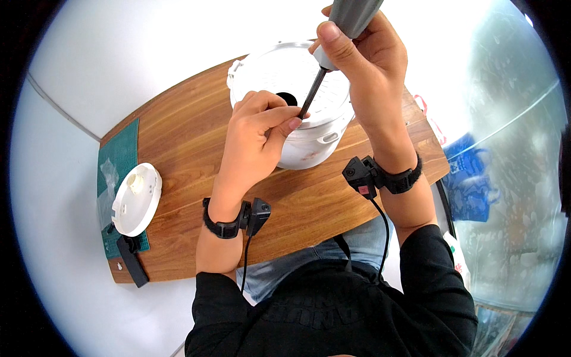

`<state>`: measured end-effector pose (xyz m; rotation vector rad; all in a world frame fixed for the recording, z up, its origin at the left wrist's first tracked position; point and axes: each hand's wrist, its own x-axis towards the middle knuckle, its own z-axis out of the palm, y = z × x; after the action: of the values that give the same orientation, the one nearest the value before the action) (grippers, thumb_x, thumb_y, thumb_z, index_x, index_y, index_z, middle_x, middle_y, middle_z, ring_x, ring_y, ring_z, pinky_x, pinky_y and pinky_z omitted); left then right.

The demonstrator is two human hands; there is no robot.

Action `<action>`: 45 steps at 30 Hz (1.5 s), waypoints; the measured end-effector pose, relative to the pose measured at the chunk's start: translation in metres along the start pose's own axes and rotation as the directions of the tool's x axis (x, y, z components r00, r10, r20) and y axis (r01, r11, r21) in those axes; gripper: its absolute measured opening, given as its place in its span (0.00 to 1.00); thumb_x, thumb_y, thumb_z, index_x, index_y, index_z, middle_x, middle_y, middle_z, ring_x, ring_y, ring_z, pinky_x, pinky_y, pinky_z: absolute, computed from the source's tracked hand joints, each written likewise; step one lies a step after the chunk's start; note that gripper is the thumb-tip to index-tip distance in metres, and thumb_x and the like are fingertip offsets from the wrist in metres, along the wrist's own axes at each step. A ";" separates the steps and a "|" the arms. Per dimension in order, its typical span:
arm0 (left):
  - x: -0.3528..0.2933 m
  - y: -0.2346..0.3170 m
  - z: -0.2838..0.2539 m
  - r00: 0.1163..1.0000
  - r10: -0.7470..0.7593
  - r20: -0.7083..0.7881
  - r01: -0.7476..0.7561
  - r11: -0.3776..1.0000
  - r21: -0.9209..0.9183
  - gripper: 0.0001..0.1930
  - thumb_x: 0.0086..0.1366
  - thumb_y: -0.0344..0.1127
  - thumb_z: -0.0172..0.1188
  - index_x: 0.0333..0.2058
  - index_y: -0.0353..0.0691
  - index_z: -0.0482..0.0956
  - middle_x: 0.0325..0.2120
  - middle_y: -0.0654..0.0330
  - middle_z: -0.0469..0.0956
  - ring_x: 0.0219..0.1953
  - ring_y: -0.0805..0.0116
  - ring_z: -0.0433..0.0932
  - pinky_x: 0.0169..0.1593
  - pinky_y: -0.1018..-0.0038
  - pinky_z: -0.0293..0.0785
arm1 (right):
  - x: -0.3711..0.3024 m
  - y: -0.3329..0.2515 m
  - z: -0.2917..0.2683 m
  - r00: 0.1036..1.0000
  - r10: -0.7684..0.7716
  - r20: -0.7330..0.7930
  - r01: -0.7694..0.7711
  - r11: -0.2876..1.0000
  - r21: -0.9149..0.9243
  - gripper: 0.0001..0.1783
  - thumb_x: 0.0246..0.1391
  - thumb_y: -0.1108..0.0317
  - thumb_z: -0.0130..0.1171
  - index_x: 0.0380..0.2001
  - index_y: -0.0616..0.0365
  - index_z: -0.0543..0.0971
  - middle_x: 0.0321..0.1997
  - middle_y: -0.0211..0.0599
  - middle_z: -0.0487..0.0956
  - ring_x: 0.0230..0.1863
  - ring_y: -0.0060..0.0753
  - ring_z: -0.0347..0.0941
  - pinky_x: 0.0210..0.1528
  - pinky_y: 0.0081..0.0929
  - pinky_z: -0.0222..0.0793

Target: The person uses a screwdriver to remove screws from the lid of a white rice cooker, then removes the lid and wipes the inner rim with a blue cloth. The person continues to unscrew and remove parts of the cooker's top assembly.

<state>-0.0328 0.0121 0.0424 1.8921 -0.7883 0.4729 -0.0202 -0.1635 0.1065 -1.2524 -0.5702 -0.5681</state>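
My right hand [372, 62] is wrapped round the grey handle of an electric screwdriver [351, 21], whose long dark shaft slants down to the left. At the shaft's lower end, my left hand [259, 128] pinches the tip between thumb and forefinger. Whether a small screw sits there is hidden by the fingers. Both hands are over a white round appliance [309, 156], shaped like a rice cooker, standing on the wooden table. A dark round hole shows in its top surface, beside the left fingers. A handle-like lug sticks out on its near side.
A white round cover [138, 199] leans at the table's left end, on a green cutting mat [122, 146] with clear plastic wrapping [109, 175]. A black flat bar [132, 262] lies near that corner. Black cabled devices are strapped to both wrists. A blue bag [470, 178] hangs beyond the table's right edge.
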 end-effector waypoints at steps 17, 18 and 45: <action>0.001 0.011 -0.003 0.999 0.027 0.036 -0.028 0.999 0.025 0.07 0.64 0.29 0.62 0.38 0.41 0.87 0.29 0.63 0.82 0.34 0.64 0.74 0.46 0.67 0.64 | 0.004 0.002 -0.002 0.966 -0.083 0.243 0.129 0.975 -0.180 0.22 0.55 0.63 0.70 0.46 0.67 0.77 0.36 0.39 0.83 0.39 0.24 0.81 0.42 0.23 0.80; 0.002 0.012 -0.004 0.998 0.046 0.035 -0.046 0.999 0.021 0.07 0.64 0.28 0.62 0.39 0.41 0.86 0.29 0.63 0.82 0.34 0.64 0.75 0.46 0.67 0.65 | 0.005 0.005 -0.002 0.957 -0.106 0.272 0.148 0.979 -0.139 0.21 0.56 0.64 0.69 0.47 0.67 0.76 0.37 0.40 0.83 0.40 0.26 0.82 0.44 0.25 0.80; 0.003 0.017 0.004 0.972 -0.233 -0.043 0.206 0.920 -0.333 0.06 0.60 0.26 0.68 0.37 0.35 0.87 0.29 0.57 0.86 0.32 0.72 0.83 0.36 0.78 0.76 | 0.000 0.011 0.000 0.953 -0.068 0.294 0.058 0.997 0.041 0.18 0.60 0.68 0.64 0.50 0.66 0.73 0.40 0.46 0.84 0.44 0.34 0.83 0.43 0.26 0.80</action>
<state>-0.0423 0.0023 0.0535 1.6157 -0.5523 0.2582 -0.0127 -0.1615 0.0993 -1.3012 -0.8694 -0.4245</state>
